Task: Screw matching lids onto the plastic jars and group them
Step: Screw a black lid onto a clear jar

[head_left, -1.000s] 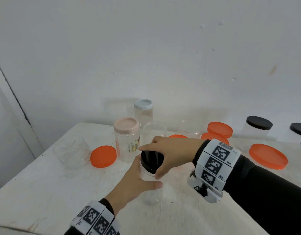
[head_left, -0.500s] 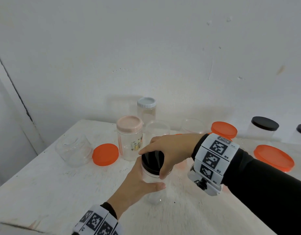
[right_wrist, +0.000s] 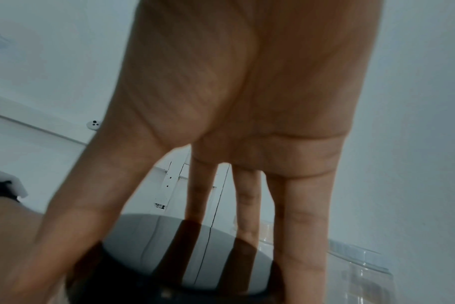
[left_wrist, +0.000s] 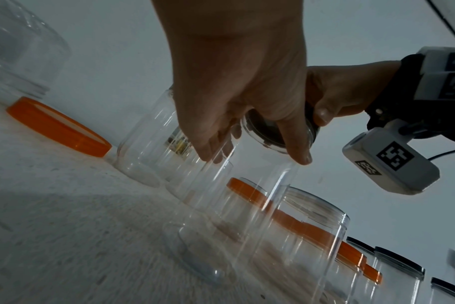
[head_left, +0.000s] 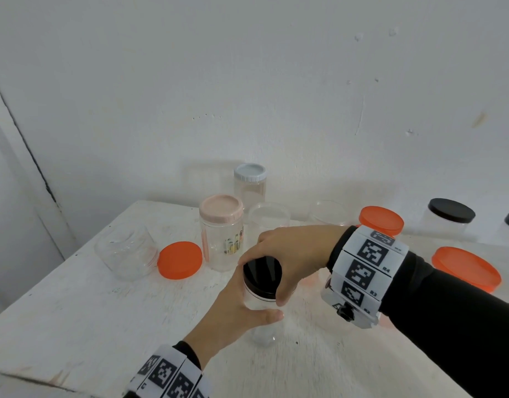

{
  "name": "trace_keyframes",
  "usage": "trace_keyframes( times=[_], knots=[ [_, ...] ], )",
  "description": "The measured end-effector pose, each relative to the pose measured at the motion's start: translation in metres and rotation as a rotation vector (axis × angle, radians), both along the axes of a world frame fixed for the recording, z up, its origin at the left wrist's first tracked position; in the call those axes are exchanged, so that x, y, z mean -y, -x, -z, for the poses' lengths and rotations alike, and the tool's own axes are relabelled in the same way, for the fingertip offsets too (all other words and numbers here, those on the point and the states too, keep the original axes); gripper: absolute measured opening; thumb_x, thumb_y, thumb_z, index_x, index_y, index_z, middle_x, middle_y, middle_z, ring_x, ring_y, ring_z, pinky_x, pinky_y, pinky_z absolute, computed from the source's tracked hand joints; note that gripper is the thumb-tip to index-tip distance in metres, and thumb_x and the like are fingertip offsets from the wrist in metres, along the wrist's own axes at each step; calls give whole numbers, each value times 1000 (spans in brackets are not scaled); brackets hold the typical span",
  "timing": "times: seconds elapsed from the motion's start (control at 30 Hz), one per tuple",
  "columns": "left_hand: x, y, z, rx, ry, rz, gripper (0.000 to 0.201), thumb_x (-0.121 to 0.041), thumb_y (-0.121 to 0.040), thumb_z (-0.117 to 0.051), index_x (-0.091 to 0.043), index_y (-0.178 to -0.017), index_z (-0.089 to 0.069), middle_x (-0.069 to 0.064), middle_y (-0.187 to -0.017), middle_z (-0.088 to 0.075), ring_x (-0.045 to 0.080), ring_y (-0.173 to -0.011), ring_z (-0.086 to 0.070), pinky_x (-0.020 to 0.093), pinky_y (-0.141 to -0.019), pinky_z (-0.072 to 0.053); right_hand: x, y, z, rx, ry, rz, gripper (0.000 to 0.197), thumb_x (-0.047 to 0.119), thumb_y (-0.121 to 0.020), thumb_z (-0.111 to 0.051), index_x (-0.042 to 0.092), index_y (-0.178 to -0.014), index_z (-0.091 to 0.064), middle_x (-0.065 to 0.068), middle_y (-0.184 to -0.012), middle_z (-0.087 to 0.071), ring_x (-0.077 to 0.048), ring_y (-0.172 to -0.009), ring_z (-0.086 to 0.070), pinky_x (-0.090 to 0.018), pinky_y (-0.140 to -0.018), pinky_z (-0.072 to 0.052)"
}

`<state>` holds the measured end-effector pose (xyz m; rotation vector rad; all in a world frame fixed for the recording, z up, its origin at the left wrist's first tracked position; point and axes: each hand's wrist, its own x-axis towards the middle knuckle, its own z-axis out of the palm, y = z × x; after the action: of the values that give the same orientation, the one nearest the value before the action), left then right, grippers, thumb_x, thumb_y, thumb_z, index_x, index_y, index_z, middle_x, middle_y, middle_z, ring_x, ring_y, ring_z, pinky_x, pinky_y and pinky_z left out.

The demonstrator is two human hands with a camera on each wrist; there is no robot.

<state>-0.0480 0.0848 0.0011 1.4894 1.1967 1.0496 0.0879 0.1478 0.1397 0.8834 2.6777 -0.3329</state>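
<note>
**Black lid being turned onto the held jar**

Head view: over the last second the right hand has rotated slightly around the black lid, its thumb sliding a little further round the near side of the rim, while the left hand has kept its place on the clear jar. That reads as a screwing turn in progress, though the lid's seating on the thread is hidden by the fingers, so I cannot tell how tight it is.

The right hand's fingers curl down over the lid's rim from above, thumb on the near side. The left hand wraps the jar's body just below the lid, thumb across the front. The jar stands on the table near the middle, nearer the front edge than the others.

Still waiting: an open jar toward the left edge with an orange lid just beside it. Black-lidded jars stand toward the back right, probably where this one belongs.
</note>
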Motion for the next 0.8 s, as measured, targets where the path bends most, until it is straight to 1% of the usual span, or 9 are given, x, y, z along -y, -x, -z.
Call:
trace_keyframes(
  times=[0.1, 0.2, 0.27, 0.43, 0.53, 0.6, 0.67, 0.73, 0.8],
  knots=[
    [0, -1, 1, -20, 3, -29, 85, -37, -58, -86, -49, -125, -36, -31, -126, -51, -15, -119, -45, 8, -93, -39, 2, 0, 0, -3, -26, 32, 79, 47, -71, -79, 39, -140, -40, 14, -104, -39, -9, -100, -39, -25, -77, -39],
    [1, -1, 1, -40, 0, -46, 84, -41, -56, -86, -51, -123, -36, -28, -128, -51, -13, -119, -45, 12, -96, -38, 3, 2, 1, -7, -62, 50, 75, 55, -68, -77, 38, -134, -45, 17, -93, -40, -11, -98, -44, -30, -78, -45],
    [1, -1, 1, -40, -2, -52, 85, -42, -56, -86, -52, -123, -35, -30, -127, -51, -15, -118, -45, 11, -95, -39, 3, 3, 4, -10, -92, 69, 74, 61, -66, -75, 37, -130, -47, 16, -91, -42, -14, -98, -48, -28, -74, -45],
    [2, -1, 1, -37, 6, -55, 85, -42, -55, -87, -53, -123, -37, -35, -123, -53, -16, -117, -46, 12, -91, -40, 4, 3, 13, -50, -148, 161, 73, 73, -65, -67, 35, -125, -48, 12, -89, -44, -15, -88, -51, -22, -54, -31],
    [1, -1, 1, -42, 11, -48, 86, -37, -58, -88, -51, -125, -35, -29, -128, -52, -13, -120, -45, 14, -96, -38, 3, 2, 9, -9, -73, 179, 77, 69, -67, -70, 37, -132, -43, 11, -99, -45, -16, -95, -50, -22, -60, -36],
    [0, 0, 1, -48, 16, -41, 85, -31, -62, -88, -51, -125, -34, -28, -130, -50, -16, -119, -43, 11, -96, -37, 1, 2, 2, 67, 8, 156, 85, 57, -69, -76, 42, -141, -33, 11, -114, -39, -16, -109, -46, -28, -77, -44],
    [0, 0, 1, -59, 23, -39, 84, -30, -63, -88, -50, -124, -34, -27, -130, -49, -14, -119, -43, 12, -98, -36, -1, 2, -2, 107, 33, 118, 91, 46, -71, -79, 44, -145, -27, 11, -119, -35, -14, -112, -41, -32, -88, -44],
    [0, 0, 1, -68, 23, -46, 84, -30, -63, -88, -49, -124, -35, -26, -130, -49, -10, -122, -44, 15, -101, -36, -1, 3, -4, 83, 12, 87, 88, 43, -70, -81, 42, -143, -32, 12, -115, -37, -11, -106, -39, -30, -85, -42],
    [0, 0, 2, -80, 14, -53, 81, -29, -63, -89, -51, -121, -36, -28, -126, -51, -14, -118, -45, 9, -95, -38, 0, 3, -5, 58, -21, 59, 85, 46, -67, -81, 39, -140, -38, 14, -108, -38, -9, -102, -39, -28, -79, -40]
  ],
)
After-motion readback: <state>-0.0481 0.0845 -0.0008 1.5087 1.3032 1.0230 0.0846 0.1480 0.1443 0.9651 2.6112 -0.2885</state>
